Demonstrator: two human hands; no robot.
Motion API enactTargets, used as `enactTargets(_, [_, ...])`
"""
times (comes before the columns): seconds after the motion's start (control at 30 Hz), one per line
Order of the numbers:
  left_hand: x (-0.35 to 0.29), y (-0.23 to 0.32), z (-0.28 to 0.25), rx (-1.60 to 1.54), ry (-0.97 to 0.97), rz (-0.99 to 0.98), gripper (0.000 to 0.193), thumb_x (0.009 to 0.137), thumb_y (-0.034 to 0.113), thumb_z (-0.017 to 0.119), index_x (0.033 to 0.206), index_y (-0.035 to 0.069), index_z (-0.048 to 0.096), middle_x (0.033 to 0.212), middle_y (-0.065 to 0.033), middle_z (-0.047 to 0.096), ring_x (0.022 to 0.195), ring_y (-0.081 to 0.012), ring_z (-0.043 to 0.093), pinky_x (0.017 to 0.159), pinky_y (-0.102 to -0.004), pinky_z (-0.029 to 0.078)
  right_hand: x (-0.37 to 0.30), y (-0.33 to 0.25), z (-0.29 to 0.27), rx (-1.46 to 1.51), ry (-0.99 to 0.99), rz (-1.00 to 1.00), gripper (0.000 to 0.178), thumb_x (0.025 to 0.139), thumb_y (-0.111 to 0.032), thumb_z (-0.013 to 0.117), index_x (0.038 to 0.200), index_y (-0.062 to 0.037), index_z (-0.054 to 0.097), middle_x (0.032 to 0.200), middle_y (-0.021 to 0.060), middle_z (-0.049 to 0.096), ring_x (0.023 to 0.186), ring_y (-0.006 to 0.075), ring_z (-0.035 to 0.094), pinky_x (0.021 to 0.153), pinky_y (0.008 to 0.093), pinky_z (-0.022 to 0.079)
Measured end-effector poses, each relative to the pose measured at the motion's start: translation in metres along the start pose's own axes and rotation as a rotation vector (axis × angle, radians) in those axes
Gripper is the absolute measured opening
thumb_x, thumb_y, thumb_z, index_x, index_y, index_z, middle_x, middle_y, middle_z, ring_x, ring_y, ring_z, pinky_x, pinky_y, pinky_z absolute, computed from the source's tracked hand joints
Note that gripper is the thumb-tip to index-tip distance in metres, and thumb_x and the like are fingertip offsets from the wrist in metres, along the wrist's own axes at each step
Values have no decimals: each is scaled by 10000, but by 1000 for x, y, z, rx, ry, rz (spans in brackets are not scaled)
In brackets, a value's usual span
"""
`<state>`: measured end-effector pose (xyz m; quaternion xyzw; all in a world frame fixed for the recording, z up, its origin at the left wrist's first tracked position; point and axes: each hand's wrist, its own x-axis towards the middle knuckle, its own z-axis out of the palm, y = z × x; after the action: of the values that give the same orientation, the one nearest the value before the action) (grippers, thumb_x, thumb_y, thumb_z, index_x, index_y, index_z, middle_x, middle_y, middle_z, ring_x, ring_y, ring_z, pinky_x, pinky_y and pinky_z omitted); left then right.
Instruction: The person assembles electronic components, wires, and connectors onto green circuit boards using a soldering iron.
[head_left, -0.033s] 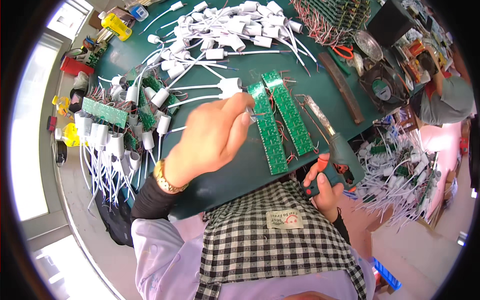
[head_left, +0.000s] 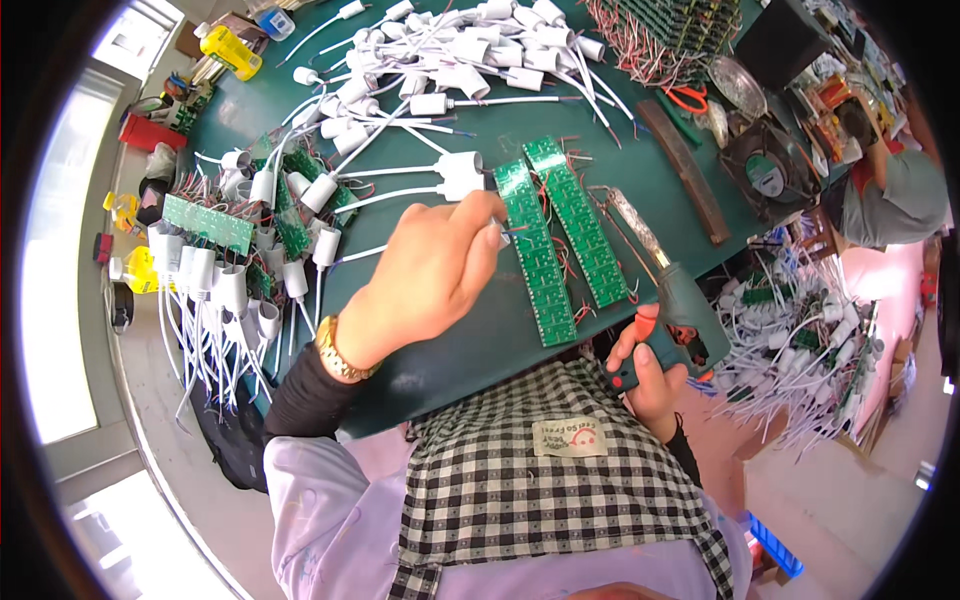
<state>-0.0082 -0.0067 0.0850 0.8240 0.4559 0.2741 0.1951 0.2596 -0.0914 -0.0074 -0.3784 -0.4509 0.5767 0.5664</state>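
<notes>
My left hand (head_left: 435,265) is closed in a pinch beside the left edge of a green circuit board strip (head_left: 537,265). A white cable (head_left: 365,253) comes out from under that hand, and a bit of white socket shows at the fingertips; the fingers hide most of it. A second green strip (head_left: 585,235) lies parallel on the right. Two white cabled sockets (head_left: 460,176) rest just beyond my fingers. My right hand (head_left: 648,378) grips a soldering gun (head_left: 688,310) by its handle, its metal tip end pointing up and left past the second strip.
White cabled sockets (head_left: 470,50) are heaped at the back. More sockets (head_left: 200,275) with boards stand at the left. A brown bar (head_left: 685,175), orange-handled scissors (head_left: 688,98) and a fan (head_left: 768,175) lie at the right. Another person (head_left: 890,200) is at the far right.
My left hand and wrist have shifted very slightly to the right. The right hand with the soldering gun looks unmoved.
</notes>
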Motion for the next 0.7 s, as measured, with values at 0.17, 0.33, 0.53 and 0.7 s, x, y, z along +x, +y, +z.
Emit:
enactTargets(0.17, [-10, -31, 39, 81, 27, -62, 223, 761, 84, 667, 969, 95, 591, 809, -51, 539, 763, -251, 489, 718, -368, 356, -1, 3, -2, -27, -43, -27, 380, 869, -55, 485, 1237, 7, 413, 772, 118, 559, 622, 162, 548, 591, 288, 453])
enactTargets(0.33, [-6, -49, 58, 267, 212, 133, 245, 656, 89, 733, 873, 117, 622, 827, -20, 525, 812, -237, 476, 749, -377, 345, -1, -1, 0, -87, -64, 10, 405, 883, -141, 505, 1233, 13, 370, 784, 100, 522, 634, 153, 531, 599, 282, 468])
enactTargets(0.53, [-7, -48, 68, 406, 272, 92, 256, 633, 113, 745, 855, 120, 616, 884, -19, 542, 885, -238, 500, 919, -445, 334, 0, 2, 5, -77, -63, 29, 401, 883, -142, 505, 1226, 21, 376, 781, 104, 532, 631, 157, 539, 598, 290, 472])
enactTargets(0.7, [-6, -51, 70, 394, 340, 108, 222, 610, 123, 730, 807, 124, 629, 851, -8, 528, 887, -223, 511, 934, -580, 286, 2, 3, 8, -85, -69, 59, 409, 877, -151, 512, 1223, 22, 380, 778, 104, 535, 632, 162, 543, 590, 298, 475])
